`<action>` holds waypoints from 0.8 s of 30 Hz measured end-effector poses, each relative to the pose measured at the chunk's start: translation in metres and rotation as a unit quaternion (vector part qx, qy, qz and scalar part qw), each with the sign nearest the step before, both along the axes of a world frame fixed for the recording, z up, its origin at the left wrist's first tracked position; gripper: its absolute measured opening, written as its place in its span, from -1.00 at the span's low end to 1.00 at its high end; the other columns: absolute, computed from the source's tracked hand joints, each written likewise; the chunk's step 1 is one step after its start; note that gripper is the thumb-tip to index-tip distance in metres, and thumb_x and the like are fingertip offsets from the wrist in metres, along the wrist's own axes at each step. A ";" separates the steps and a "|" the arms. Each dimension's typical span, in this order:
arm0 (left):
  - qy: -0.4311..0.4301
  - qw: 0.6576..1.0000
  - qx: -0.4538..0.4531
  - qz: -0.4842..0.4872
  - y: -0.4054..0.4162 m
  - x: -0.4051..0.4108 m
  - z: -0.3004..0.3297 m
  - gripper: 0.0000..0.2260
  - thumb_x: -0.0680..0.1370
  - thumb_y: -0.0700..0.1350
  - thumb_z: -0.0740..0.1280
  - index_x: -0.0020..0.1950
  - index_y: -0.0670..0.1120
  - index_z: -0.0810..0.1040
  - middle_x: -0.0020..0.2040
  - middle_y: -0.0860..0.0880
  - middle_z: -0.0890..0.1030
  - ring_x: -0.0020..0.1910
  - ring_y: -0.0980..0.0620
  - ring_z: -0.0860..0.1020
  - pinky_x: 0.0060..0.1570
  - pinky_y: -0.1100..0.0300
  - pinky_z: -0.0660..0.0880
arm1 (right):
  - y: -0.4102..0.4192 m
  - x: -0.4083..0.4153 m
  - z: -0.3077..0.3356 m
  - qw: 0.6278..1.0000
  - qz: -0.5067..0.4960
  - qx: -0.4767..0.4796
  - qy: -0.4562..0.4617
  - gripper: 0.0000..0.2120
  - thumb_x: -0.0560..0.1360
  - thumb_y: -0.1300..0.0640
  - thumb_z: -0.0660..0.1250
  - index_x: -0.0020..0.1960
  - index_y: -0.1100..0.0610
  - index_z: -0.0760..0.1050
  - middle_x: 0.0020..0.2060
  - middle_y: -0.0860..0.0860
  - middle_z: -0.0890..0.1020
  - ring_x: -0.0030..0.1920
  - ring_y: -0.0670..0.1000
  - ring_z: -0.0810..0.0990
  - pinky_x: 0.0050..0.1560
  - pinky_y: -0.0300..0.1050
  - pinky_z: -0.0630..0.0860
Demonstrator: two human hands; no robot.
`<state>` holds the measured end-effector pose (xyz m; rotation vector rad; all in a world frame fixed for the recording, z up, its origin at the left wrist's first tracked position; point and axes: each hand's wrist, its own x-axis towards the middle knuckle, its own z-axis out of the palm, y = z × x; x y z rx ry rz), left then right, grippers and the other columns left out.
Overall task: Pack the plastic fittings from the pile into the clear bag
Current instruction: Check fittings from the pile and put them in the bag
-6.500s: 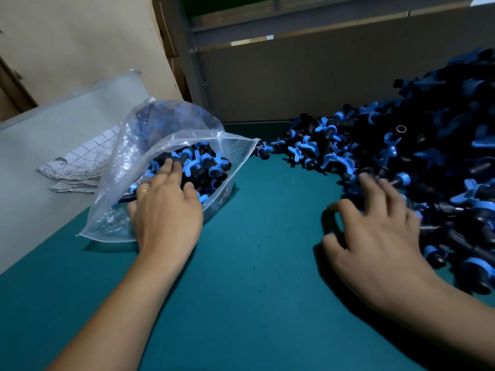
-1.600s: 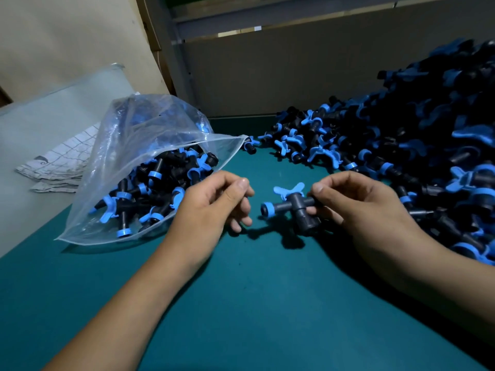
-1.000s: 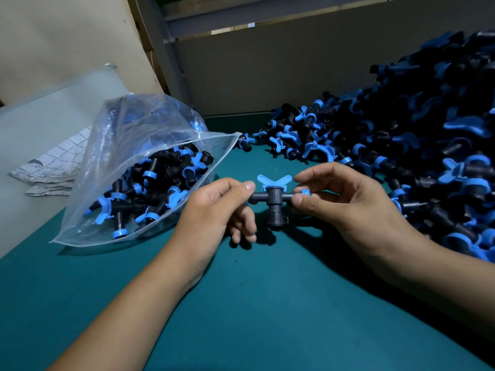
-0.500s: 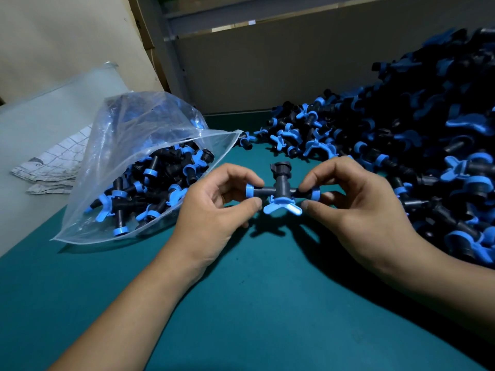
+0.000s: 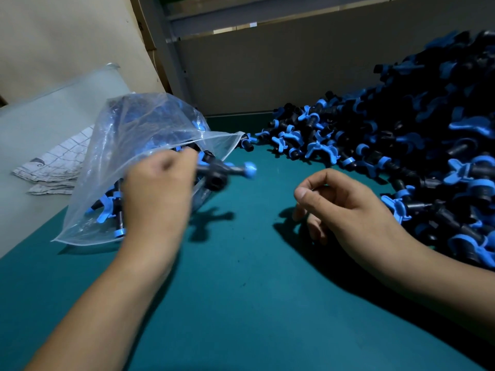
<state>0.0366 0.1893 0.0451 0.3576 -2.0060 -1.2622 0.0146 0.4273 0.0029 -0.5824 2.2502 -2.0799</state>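
My left hand (image 5: 158, 188) grips one black-and-blue plastic fitting (image 5: 222, 172) by its end, right at the mouth of the clear bag (image 5: 139, 135). The fitting is blurred from motion. The bag lies on its side on the green table (image 5: 241, 290) and holds several fittings (image 5: 109, 207). A large pile of the same fittings (image 5: 401, 140) fills the right side. My right hand (image 5: 345, 204) hovers between the bag and the pile, fingers loosely curled, holding nothing.
A folded checked cloth (image 5: 53, 167) lies on a pale sheet at the left behind the bag. A grey wall panel (image 5: 281, 70) closes the back of the table. Bare green tabletop stretches in front of both hands.
Both hands held the fitting between them half a second ago. Now my right hand has let go, and my left hand has carried the fitting left to the bag's mouth.
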 end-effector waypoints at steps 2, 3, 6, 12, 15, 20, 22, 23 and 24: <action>0.034 0.988 -0.025 0.149 -0.024 -0.003 0.007 -0.75 0.35 0.14 0.24 -0.37 -0.02 0.47 -0.49 0.00 0.24 -0.43 -0.06 0.19 -0.38 0.01 0.24 | 0.001 -0.001 -0.001 0.999 -0.008 0.038 0.001 -0.87 0.64 0.06 0.39 -0.05 0.08 0.57 -0.27 0.10 0.70 -0.39 -0.01 0.54 -0.37 -0.15 0.46; 0.027 0.982 -0.027 0.186 -0.031 -0.004 0.007 -0.77 0.35 0.14 0.23 -0.35 0.01 0.49 -0.51 0.00 0.26 -0.44 -0.06 0.20 -0.38 0.02 0.26 | 0.001 -0.001 -0.001 0.998 -0.007 0.054 0.004 -0.88 0.64 0.08 0.38 -0.07 0.07 0.57 -0.29 0.07 0.70 -0.39 -0.03 0.52 -0.38 -0.19 0.45; -0.026 0.981 0.016 0.189 -0.031 -0.007 -0.004 -0.81 0.34 0.13 0.26 -0.35 0.05 0.55 -0.57 0.07 0.36 -0.45 -0.11 0.33 -0.33 0.05 0.36 | 0.000 0.002 0.000 0.996 -0.003 0.086 0.015 -0.86 0.63 0.08 0.38 -0.10 0.04 0.58 -0.32 0.04 0.69 -0.41 -0.06 0.52 -0.39 -0.26 0.45; 0.068 0.959 0.244 0.128 -0.037 -0.014 -0.013 -0.83 0.59 -0.05 0.34 -0.18 -0.05 0.48 -0.29 -0.02 0.71 -0.37 -0.03 0.72 -0.55 0.30 0.31 | -0.001 0.003 0.002 0.995 -0.003 0.096 0.030 -0.87 0.61 0.11 0.40 -0.12 0.06 0.59 -0.38 0.00 0.62 -0.43 -0.11 0.49 -0.40 -0.32 0.41; 0.100 0.951 0.274 0.106 -0.043 -0.014 -0.013 -0.87 0.64 -0.08 0.37 -0.02 -0.09 0.47 -0.14 -0.07 0.74 -0.26 0.00 0.75 -0.60 0.32 0.33 | -0.001 0.003 0.002 0.995 -0.004 0.098 0.032 -0.87 0.61 0.10 0.40 -0.12 0.07 0.59 -0.37 0.02 0.62 -0.42 -0.11 0.50 -0.38 -0.30 0.43; 0.086 0.977 0.194 0.026 -0.039 -0.017 -0.021 -0.89 0.69 -0.09 0.32 -0.01 -0.02 0.59 0.00 -0.02 0.73 -0.06 0.04 0.75 -0.51 0.23 0.54 | -0.001 0.004 0.004 0.994 -0.003 0.100 0.038 -0.87 0.60 0.09 0.39 -0.11 0.07 0.60 -0.35 0.05 0.64 -0.42 -0.12 0.50 -0.38 -0.30 0.43; 0.055 0.996 0.065 0.016 -0.041 -0.018 -0.027 -0.86 0.70 -0.04 0.31 0.13 0.02 0.66 0.02 0.06 0.72 -0.03 0.09 0.73 -0.40 0.16 0.61 | -0.002 0.004 0.004 0.993 -0.006 0.109 0.042 -0.87 0.60 0.07 0.39 -0.12 0.06 0.60 -0.35 0.06 0.64 -0.41 -0.11 0.51 -0.38 -0.29 0.43; 0.041 0.999 -0.012 0.025 -0.043 -0.018 -0.028 -0.82 0.68 -0.01 0.32 0.21 0.02 0.67 0.03 0.06 0.72 -0.06 0.10 0.72 -0.28 0.11 0.65 | -0.002 0.004 0.004 0.993 -0.007 0.112 0.044 -0.87 0.59 0.07 0.39 -0.12 0.06 0.60 -0.35 0.06 0.64 -0.41 -0.11 0.51 -0.37 -0.29 0.44; 0.031 0.996 -0.079 0.039 -0.046 -0.018 -0.029 -0.77 0.67 0.01 0.34 0.26 0.02 0.68 0.04 0.04 0.72 -0.10 0.09 0.72 -0.14 0.06 0.65 | -0.002 0.004 0.003 0.992 -0.009 0.114 0.047 -0.87 0.59 0.07 0.39 -0.12 0.06 0.60 -0.35 0.05 0.64 -0.40 -0.11 0.52 -0.37 -0.28 0.44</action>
